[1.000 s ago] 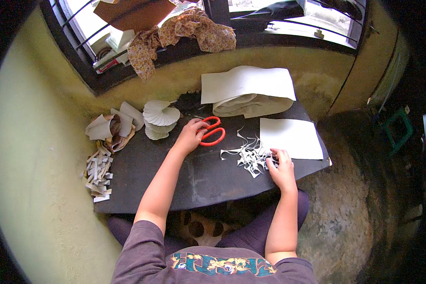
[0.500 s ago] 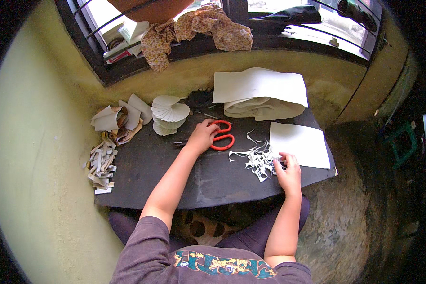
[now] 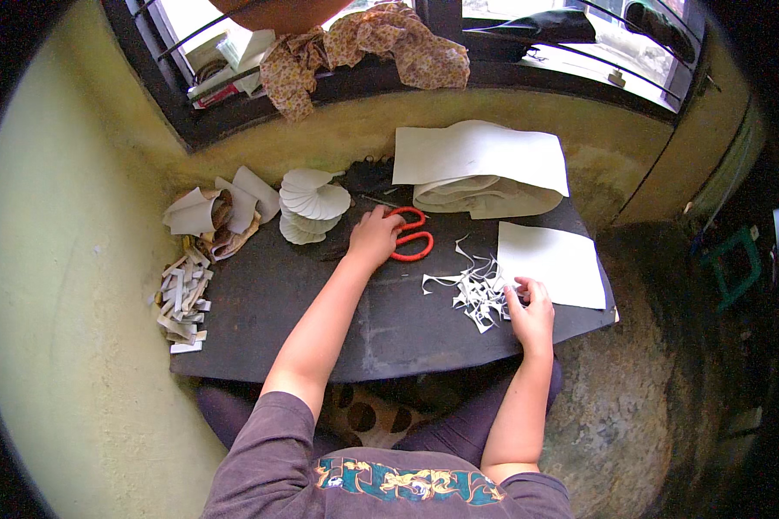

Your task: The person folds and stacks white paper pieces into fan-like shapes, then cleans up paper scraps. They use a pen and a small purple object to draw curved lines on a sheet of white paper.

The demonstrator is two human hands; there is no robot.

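My left hand (image 3: pixel 376 237) is closed over the blade side of a pair of scissors (image 3: pixel 417 246). Their red handle loops stick out to its right, and the blades are mostly hidden under the hand. At the right, my right hand (image 3: pixel 532 318) rests with thumb and fingers apart beside a loose heap of thin white paper offcuts (image 3: pixel 479 294), its fingertips at the heap's edge. A flat white sheet (image 3: pixel 552 264) lies just beyond that hand. Rounded white cut pieces (image 3: pixel 312 203) stand fanned out in a curved stack beyond my left hand.
A large folded white sheet (image 3: pixel 480 164) lies at the back of the black table (image 3: pixel 268 311). Rolled paper pieces (image 3: pixel 221 212) and a pile of small strips (image 3: pixel 182 294) line the left edge by the wall. Patterned cloth (image 3: pixel 363 52) hangs from the window bars.
My left hand has shifted slightly away from me with the scissors, whose loops now sit a little farther back. My right hand has edged slightly right, off the offcuts' edge.
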